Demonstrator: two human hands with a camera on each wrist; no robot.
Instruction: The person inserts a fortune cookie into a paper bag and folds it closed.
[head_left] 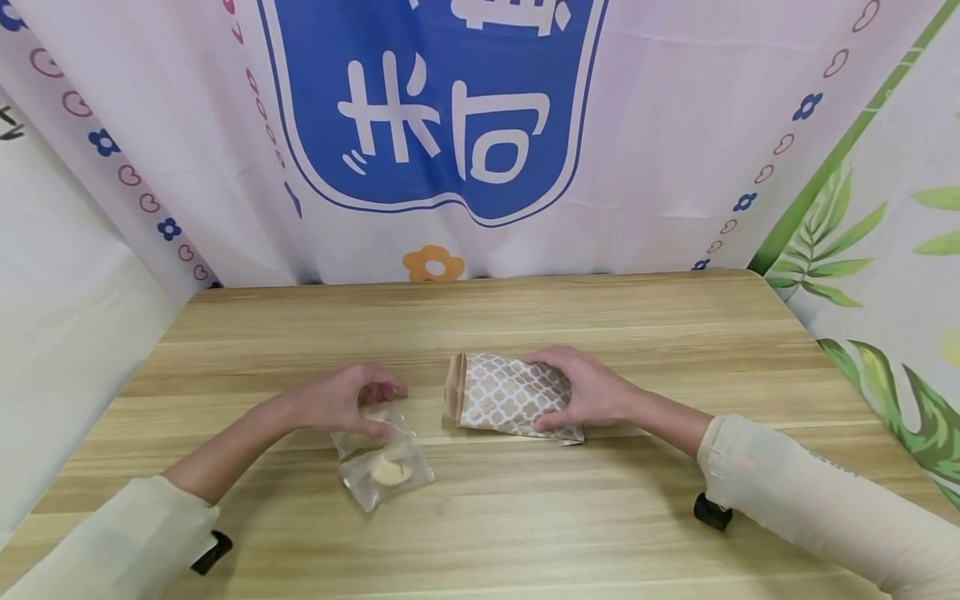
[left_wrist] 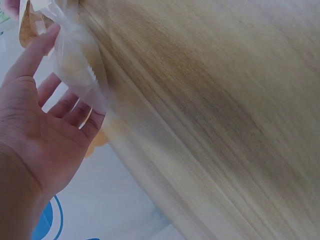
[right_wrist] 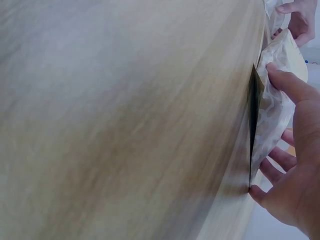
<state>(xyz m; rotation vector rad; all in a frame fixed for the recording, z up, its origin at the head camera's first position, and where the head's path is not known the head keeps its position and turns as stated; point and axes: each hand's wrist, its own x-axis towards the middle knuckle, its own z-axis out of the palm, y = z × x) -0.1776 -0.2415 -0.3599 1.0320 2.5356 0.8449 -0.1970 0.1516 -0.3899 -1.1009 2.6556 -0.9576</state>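
In the head view, my left hand is over two small clear plastic packets at left of the table's middle. The nearer packet lies flat with a round pale yellow piece inside. The farther packet is partly hidden under the hand. In the left wrist view, the thumb overlaps the clear packet, and the loosely bent fingers reach its edge. My right hand grips a tan paper bag with a white lattice pattern, thumb on the near side, fingers on the far side. The bag's folded end points left.
The wood-grain table ends at a printed cloth backdrop with a blue emblem. A leaf-patterned cloth hangs at the right. Black straps show below the pale sleeves.
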